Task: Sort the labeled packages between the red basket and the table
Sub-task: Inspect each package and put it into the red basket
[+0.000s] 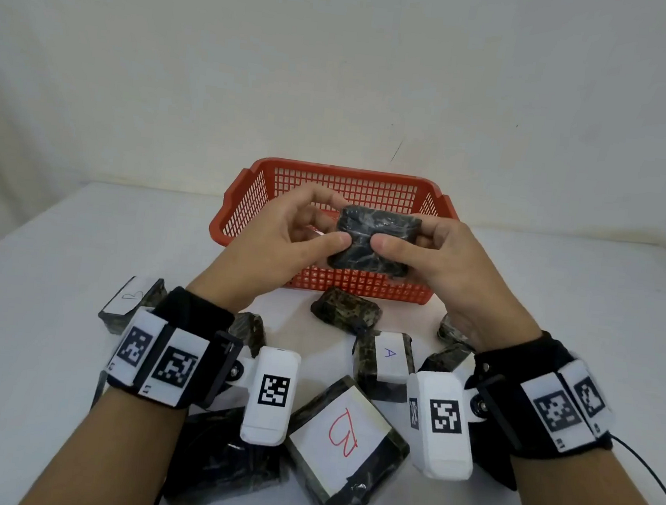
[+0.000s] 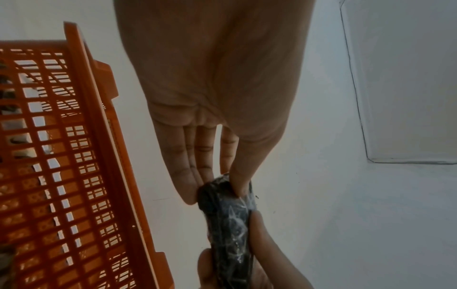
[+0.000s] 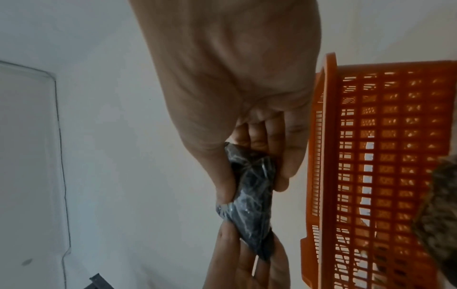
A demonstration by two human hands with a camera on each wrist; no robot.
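A dark wrapped package (image 1: 373, 240) is being held up over the red basket (image 1: 246, 203), pinched between thumb and fingers at one end by the left hand (image 1: 284, 239) and at the other by the right hand (image 1: 448, 263). Other packages, one marked B (image 1: 345, 441) and one marked A (image 1: 388, 359), are being left lying on the table (image 1: 57, 266) just before the basket.

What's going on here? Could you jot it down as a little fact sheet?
Held item: dark wrapped package, no label showing
Left hand: pinches its left edge
Right hand: pinches its right edge
Position: above the red basket
On table: package marked B, package marked A, several more
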